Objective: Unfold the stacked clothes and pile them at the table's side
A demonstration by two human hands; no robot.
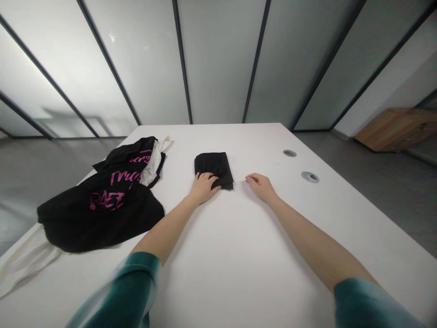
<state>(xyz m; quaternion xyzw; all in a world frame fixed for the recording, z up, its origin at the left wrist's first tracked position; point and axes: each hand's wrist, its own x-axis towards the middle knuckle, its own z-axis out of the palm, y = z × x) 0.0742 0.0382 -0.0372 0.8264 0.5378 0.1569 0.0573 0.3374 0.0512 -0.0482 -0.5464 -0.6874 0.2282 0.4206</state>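
Note:
A folded black cloth (212, 163) lies as a small flat rectangle on the white table (252, 255). My left hand (204, 187) rests on its lower left part, fingers spread over the fabric. To the right of the cloth, apart from it, my right hand (261, 186) is just above the tabletop with thumb and fingertips pinched together. Something pale and very small may be at those fingertips, but I cannot make it out. On the left lies a loose black garment (136, 223) with pink lettering and white sleeves, spread in soft folds.
Two round grommets, a far one (289, 153) and a nearer one (310, 176), sit in the table's right side. Frosted glass panels (218, 59) with dark frames stand beyond the far edge. A wooden cabinet (396, 130) is on the floor at right.

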